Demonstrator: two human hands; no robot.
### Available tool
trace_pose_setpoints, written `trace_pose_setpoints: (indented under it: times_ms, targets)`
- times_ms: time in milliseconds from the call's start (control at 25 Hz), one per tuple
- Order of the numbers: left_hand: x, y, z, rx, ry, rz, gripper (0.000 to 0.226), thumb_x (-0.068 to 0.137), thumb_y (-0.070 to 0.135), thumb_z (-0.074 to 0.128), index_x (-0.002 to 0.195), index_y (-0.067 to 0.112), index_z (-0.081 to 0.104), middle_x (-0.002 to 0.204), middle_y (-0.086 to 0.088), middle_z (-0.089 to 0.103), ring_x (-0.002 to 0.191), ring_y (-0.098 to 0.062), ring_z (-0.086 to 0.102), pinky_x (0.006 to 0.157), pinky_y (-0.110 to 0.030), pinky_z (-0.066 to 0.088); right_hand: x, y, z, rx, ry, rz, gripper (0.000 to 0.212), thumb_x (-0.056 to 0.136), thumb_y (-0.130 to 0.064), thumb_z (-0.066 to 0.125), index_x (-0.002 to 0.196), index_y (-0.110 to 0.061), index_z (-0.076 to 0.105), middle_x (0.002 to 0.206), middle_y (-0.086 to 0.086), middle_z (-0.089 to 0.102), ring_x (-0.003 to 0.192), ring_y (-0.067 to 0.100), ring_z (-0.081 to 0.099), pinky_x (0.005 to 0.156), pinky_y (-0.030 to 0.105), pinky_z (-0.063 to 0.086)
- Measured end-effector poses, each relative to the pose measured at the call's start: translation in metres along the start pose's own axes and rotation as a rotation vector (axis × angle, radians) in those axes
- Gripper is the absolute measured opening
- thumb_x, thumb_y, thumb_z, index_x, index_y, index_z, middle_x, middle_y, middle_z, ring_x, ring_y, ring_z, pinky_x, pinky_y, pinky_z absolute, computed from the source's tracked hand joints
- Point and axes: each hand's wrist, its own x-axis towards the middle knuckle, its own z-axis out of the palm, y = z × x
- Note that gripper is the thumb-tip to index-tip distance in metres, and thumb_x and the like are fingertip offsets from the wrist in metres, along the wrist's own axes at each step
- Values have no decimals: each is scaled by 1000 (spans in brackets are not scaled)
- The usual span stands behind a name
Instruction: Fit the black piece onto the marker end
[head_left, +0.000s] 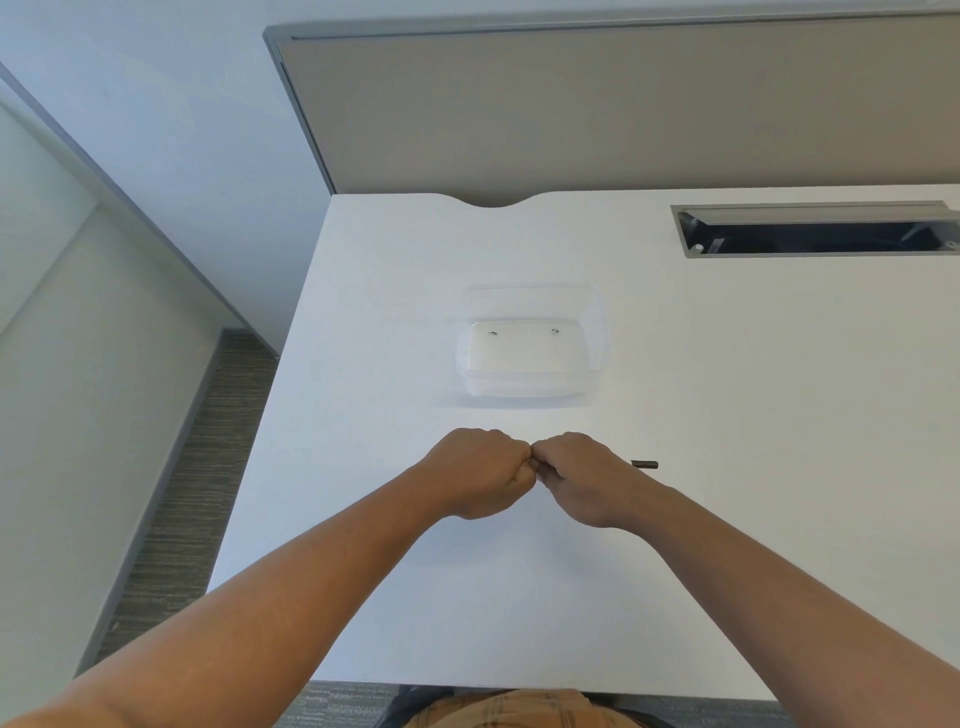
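My left hand (480, 473) and my right hand (587, 478) meet knuckle to knuckle over the white table (363, 571), both with fingers curled. A thin dark rod (644, 464) pokes out past the right side of my right hand, which grips it. A small dark bit shows between the two hands; what my left hand pinches there is hidden by its fingers. A clear plastic container (532, 343) sits just beyond the hands, with a few tiny dark pieces on its bottom.
A grey cable tray opening (815, 231) is set into the table at the far right. A beige partition panel (623, 114) stands along the table's back edge. The table's left edge drops to carpeted floor (197, 467).
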Motion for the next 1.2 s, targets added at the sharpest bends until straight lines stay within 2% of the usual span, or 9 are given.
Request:
trace_pose_setpoints:
  times_ms: [240,440,560,760,840,960,1000,1120,1200]
  targets:
    - [2,2,5,-5,47,-3,29,87,36,25,70,18,41,61,4,46,56,-21,47,51,-32,33,-3,-1,5,-75,108,4,24,101,-22,43,78,-18,49,72,3,61,66,26,51,58,38,39]
    - [1,3,3,-24,57,4,30,85,36,27,61,21,33,55,4,43,49,-17,38,48,-30,25,-6,-1,11,-142,162,-26,15,94,-17,45,80,-21,51,70,1,63,65,30,53,57,37,38]
    - [2,3,2,-29,70,-25,32,84,37,28,59,19,36,54,2,46,50,-21,41,47,-29,26,-6,-2,9,-131,166,-31,17,89,-13,46,78,-27,46,66,-3,58,63,28,50,55,35,34]
    - [2,1,-2,-107,92,-65,34,86,38,27,61,18,37,57,1,51,54,-23,46,48,-32,32,-3,0,12,-49,161,-40,25,103,-22,43,78,-22,43,66,-4,53,62,24,47,56,37,34]
    - [0,-3,0,-263,90,-99,35,92,39,29,68,17,42,65,1,56,59,-18,50,51,-34,39,-1,3,11,27,164,-42,29,106,-27,40,79,-19,45,66,-3,51,61,21,44,56,36,33]
    - [-3,-5,6,-689,151,-238,26,101,36,47,81,23,56,70,8,59,55,-2,51,53,-17,41,-3,6,13,120,136,-51,23,104,-21,36,86,-25,50,75,-1,59,63,16,48,60,34,39]
    - [-3,-3,7,-806,198,-283,20,101,32,53,86,23,61,73,8,63,57,0,55,57,-16,45,-3,6,15,153,136,-51,22,103,-17,36,92,-27,53,80,-3,62,64,11,50,61,30,41]
    - [-3,4,10,-1190,281,-350,7,96,22,68,94,16,70,78,4,74,68,-8,67,67,-22,54,-1,6,20,309,208,-36,24,106,-19,38,109,-30,58,86,-7,67,63,1,53,58,16,40]
    - [-5,7,12,-1361,292,-334,6,95,16,69,98,11,72,83,-7,76,73,-16,71,69,-22,55,-1,6,21,418,235,7,26,108,-27,41,129,-27,56,91,-8,70,67,-4,57,60,14,44]
